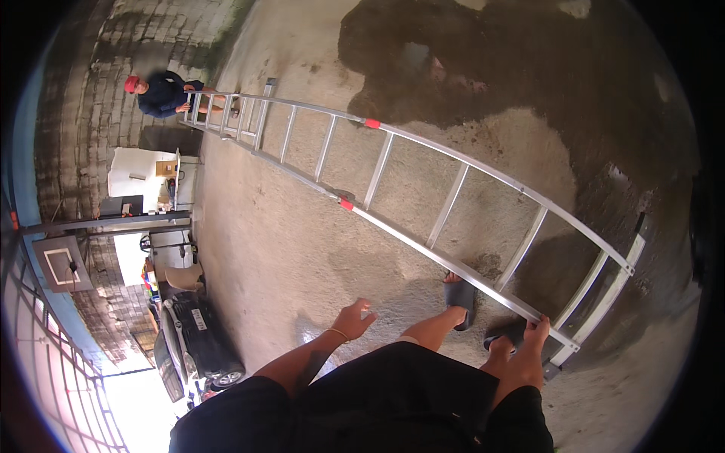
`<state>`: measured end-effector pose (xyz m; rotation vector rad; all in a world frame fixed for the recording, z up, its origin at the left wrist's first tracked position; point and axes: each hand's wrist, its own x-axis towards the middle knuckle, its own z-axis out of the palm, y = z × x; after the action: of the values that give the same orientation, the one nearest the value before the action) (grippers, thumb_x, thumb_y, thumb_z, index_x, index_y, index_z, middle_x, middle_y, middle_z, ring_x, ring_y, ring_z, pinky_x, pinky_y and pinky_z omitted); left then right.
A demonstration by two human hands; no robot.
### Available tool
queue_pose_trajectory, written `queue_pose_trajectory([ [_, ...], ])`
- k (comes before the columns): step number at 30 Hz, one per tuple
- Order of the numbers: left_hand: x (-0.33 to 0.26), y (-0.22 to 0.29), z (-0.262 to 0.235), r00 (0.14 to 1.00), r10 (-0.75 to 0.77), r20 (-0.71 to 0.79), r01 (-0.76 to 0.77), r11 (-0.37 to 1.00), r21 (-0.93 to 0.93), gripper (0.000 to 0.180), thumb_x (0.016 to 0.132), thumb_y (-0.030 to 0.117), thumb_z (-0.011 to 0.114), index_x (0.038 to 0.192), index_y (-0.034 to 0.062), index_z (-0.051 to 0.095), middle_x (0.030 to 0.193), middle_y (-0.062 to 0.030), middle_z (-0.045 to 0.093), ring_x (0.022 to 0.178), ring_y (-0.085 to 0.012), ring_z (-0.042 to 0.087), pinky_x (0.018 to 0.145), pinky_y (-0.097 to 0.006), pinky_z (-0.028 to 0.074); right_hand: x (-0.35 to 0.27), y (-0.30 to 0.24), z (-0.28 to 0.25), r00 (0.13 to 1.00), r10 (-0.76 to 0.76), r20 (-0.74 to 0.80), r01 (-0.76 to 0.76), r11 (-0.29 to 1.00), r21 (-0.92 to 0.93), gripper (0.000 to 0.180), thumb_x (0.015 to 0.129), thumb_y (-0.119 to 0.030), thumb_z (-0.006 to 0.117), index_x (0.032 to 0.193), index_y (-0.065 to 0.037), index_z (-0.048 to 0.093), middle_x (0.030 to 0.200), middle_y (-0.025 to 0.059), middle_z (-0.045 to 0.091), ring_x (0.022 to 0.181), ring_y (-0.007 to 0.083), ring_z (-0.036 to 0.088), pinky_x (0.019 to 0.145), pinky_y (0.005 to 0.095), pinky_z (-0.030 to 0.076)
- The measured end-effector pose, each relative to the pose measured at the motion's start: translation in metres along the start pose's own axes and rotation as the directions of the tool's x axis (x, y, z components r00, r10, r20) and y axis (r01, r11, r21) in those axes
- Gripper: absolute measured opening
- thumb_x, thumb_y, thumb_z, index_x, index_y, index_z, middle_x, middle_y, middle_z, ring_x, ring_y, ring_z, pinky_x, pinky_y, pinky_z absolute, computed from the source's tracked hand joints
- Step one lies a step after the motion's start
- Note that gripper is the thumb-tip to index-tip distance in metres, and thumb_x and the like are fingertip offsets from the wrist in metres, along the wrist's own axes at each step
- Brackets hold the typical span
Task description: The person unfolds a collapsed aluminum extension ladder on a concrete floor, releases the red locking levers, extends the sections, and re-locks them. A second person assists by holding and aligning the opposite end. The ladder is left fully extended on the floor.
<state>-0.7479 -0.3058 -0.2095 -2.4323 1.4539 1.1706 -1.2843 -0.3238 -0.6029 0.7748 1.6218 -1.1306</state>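
Note:
A long aluminium ladder [400, 233] with red bands partway along both rails stretches from the far left down to the near right. My right hand [536, 332] has its fingers wrapped around the near rail, close to the ladder's wide foot bar [604, 298]. Off to the left, my left hand [353, 320] hangs in the air over the concrete, its fingers loosely apart with nothing in them. At the far end, a co-worker [162, 94] in a red cap and dark clothes has both hands on the ladder.
Rough concrete floor [287, 249] lies beneath, with a large dark wet patch [491, 45] beyond the ladder. My feet in dark sandals [459, 298] stand by the near rail. A black car [198, 340] is at the left, below a block wall [75, 128].

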Motion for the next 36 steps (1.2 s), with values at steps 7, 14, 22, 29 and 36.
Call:
queue_pose_trajectory([
  [7,-0.024,0.005,-0.015,1.0,0.012,0.008,-0.012,1.0,0.003,0.047,0.093,0.037,0.074,0.121,0.0031,0.061,0.116,-0.0205,0.072,0.112,-0.0364,0.07,0.095,-0.044,0.055,-0.017,-0.009,0.014,0.987,-0.138,-0.086,0.124,0.981,-0.152,0.03,0.092,-0.015,0.073,0.117,-0.001,0.066,0.113,0.0104,0.067,0.102,0.0246,0.068,0.078,0.0344,0.063],
  [14,-0.043,-0.024,-0.024,0.998,-0.046,-0.038,0.046,0.999,-0.006,0.05,0.092,0.041,0.075,0.121,0.0026,0.06,0.112,-0.0209,0.073,0.11,-0.0372,0.07,0.095,-0.045,0.055,-0.031,-0.005,0.001,0.991,-0.133,-0.027,0.11,0.9,-0.422,0.029,0.093,-0.019,0.072,0.114,0.001,0.065,0.092,0.0089,0.07,0.071,0.0219,0.069,0.059,0.0287,0.059],
  [22,-0.135,-0.038,-0.047,0.98,-0.182,-0.079,0.176,0.981,-0.081,0.046,0.09,0.042,0.076,0.115,0.005,0.064,0.113,-0.0177,0.074,0.109,-0.0337,0.072,0.095,-0.043,0.056,-0.233,-0.062,0.026,0.714,-0.239,0.659,0.6,-0.276,-0.751,0.059,0.083,-0.034,0.066,0.123,0.009,0.064,0.116,0.0323,0.069,0.113,0.0476,0.065,0.102,0.0503,0.049],
  [29,-0.235,-0.106,-0.017,0.93,-0.336,-0.146,0.32,0.94,-0.12,0.058,0.085,0.049,0.074,0.122,0.006,0.066,0.12,-0.0201,0.072,0.118,-0.0395,0.066,0.101,-0.047,0.052,-0.427,-0.175,0.092,0.538,-0.239,0.808,0.671,-0.458,-0.583,0.067,0.084,-0.03,0.066,0.138,0.007,0.053,0.125,0.0304,0.066,0.119,0.0444,0.063,0.105,0.0485,0.049],
  [36,-0.282,-0.159,-0.029,0.934,-0.319,-0.159,0.307,0.947,-0.098,0.052,0.084,0.049,0.071,0.114,0.007,0.071,0.118,-0.0221,0.072,0.117,-0.0405,0.066,0.1,-0.048,0.052,-0.555,-0.222,0.097,0.288,-0.169,0.943,0.743,-0.582,-0.331,0.067,0.085,-0.027,0.072,0.139,0.006,0.05,0.108,0.0268,0.071,0.107,0.0441,0.067,0.098,0.0531,0.05],
])
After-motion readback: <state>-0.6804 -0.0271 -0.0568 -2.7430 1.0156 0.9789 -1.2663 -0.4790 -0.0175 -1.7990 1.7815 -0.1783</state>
